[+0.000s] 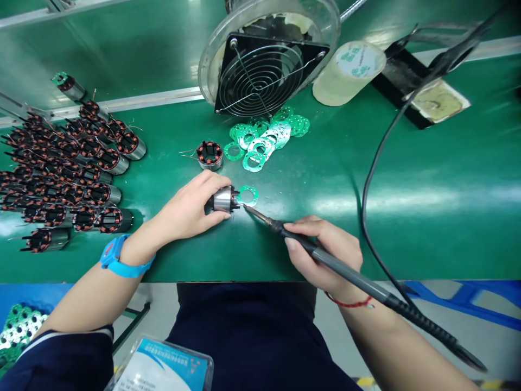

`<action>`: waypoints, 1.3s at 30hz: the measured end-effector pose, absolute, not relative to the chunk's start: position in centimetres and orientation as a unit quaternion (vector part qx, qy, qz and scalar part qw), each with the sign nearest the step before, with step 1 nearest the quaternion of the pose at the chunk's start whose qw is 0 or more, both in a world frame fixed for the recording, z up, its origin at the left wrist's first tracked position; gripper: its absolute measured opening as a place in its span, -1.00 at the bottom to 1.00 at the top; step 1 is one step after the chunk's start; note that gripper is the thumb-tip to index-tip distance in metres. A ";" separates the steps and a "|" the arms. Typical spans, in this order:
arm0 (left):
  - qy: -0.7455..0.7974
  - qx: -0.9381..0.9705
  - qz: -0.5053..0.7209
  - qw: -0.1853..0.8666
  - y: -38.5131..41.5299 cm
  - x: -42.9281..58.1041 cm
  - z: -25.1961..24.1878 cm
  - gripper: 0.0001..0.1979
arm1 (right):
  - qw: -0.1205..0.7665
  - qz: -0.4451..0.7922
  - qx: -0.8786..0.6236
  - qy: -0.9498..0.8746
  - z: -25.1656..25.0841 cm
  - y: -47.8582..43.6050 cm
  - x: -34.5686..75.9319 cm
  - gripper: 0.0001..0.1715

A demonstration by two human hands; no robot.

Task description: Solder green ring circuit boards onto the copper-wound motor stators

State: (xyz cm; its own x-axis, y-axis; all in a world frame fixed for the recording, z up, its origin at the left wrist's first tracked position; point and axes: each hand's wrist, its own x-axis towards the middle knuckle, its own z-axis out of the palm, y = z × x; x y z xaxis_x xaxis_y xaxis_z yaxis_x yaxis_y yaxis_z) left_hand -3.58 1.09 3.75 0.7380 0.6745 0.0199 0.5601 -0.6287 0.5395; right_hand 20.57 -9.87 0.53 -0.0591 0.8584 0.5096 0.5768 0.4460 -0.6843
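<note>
Green tabletop (423, 217) is filling most of the view, shining under glare at right. On it, near the middle, one stator (223, 199) is lying on its side, wound end facing right. Left hand (191, 209) is grasping it, thumb and fingers wrapping the metal body and hiding its rear end. Just off the wound end, a green ring (255, 194) is lying flat; can't tell if the two are touching. Right hand (325, 252) is gripping the iron (350, 275) like a pen, the tip pointing at the gap between stator and ring; contact is too small to make out.

Farther out, a spare stator (209, 156) is standing behind the left hand, thin wires sticking out left. Loose rings (280, 133) are overlapping in a pile, lower ones partly covered. Behind them a clear hood (331, 27) is holding a black fan (260, 81), the hood's top running out of frame. Pale roll (345, 81) is leaning beside it. Black stand (401, 81) is carrying a sponge (439, 101) in its tray. Stator batch (81, 163) is crowding the left, many overlapping, some cut off. Lower left, more rings (20, 331) are resting on something blue (40, 296), cut off; can't tell if it's a bin.
</note>
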 end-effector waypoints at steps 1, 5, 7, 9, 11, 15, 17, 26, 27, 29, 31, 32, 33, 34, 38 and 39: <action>0.346 0.895 0.111 0.259 1.1 -3.6 3.8 -0.59 | 0.467 0.148 -0.505 -0.711 0.5 -9.9 20.6 -0.84; 0.350 0.893 0.112 0.260 1.1 -3.6 4.0 -0.60 | 0.490 0.138 -0.507 -0.696 0.6 -9.9 20.6 -0.81; 0.351 0.893 0.110 0.260 1.1 -3.6 4.1 -0.61 | 0.480 0.149 -0.506 -0.701 0.7 -9.9 20.6 -0.81; 0.353 0.893 0.106 0.259 1.1 -3.6 4.0 -0.61 | 0.463 0.160 -0.513 -0.705 0.7 -9.9 20.6 -0.83; 0.353 0.893 0.104 0.258 1.2 -3.6 4.0 -0.61 | 0.456 0.162 -0.519 -0.705 0.6 -9.9 20.6 -0.85; 0.347 0.896 0.105 0.256 1.2 -3.6 3.9 -0.62 | 0.462 0.144 -0.505 -0.715 0.3 -10.1 20.6 -0.83; 0.344 0.897 0.107 0.257 1.2 -3.6 3.9 -0.62 | 0.461 0.142 -0.508 -0.714 0.3 -10.3 20.6 -0.82; 0.348 0.895 0.098 0.261 1.2 -3.6 3.9 -0.61 | 0.486 0.143 -0.545 -0.669 0.4 -10.1 21.0 -0.68; 0.347 0.895 0.100 0.262 1.2 -3.6 3.9 -0.62 | 0.468 0.137 -0.548 -0.680 0.4 -10.0 21.1 -0.64; 0.343 0.895 0.105 0.264 1.2 -3.5 3.9 -0.62 | 0.430 0.131 -0.551 -0.703 0.4 -9.9 21.1 -0.57; 0.339 0.896 0.108 0.264 1.1 -3.5 3.9 -0.62 | 0.399 0.152 -0.553 -0.716 0.6 -9.5 21.1 -0.52; 0.338 0.897 0.108 0.263 1.1 -3.5 3.9 -0.62 | 0.387 0.173 -0.554 -0.717 0.7 -9.3 21.0 -0.52; 0.339 0.898 0.106 0.261 1.1 -3.5 3.9 -0.62 | 0.376 0.194 -0.556 -0.715 0.9 -9.1 21.0 -0.53; 0.342 0.898 0.103 0.258 1.0 -3.5 3.9 -0.61 | 0.364 0.209 -0.561 -0.714 1.1 -8.8 20.9 -0.56; 0.379 0.881 0.101 0.264 0.7 -3.3 4.0 -0.53 | 0.314 0.205 -0.585 -0.719 1.6 -7.5 20.0 -0.70; 0.391 0.871 0.113 0.277 0.5 -3.2 4.0 -0.52 | 0.306 0.205 -0.589 -0.720 1.6 -7.3 19.7 -0.70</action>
State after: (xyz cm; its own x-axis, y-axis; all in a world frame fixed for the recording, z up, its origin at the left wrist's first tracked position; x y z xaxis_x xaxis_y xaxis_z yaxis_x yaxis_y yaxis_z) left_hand -3.20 0.53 4.01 0.6691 0.7429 -0.0199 0.6180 -0.5413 0.5702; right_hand 19.66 -7.25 1.65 -0.1196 0.9729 0.1979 0.7221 0.2220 -0.6552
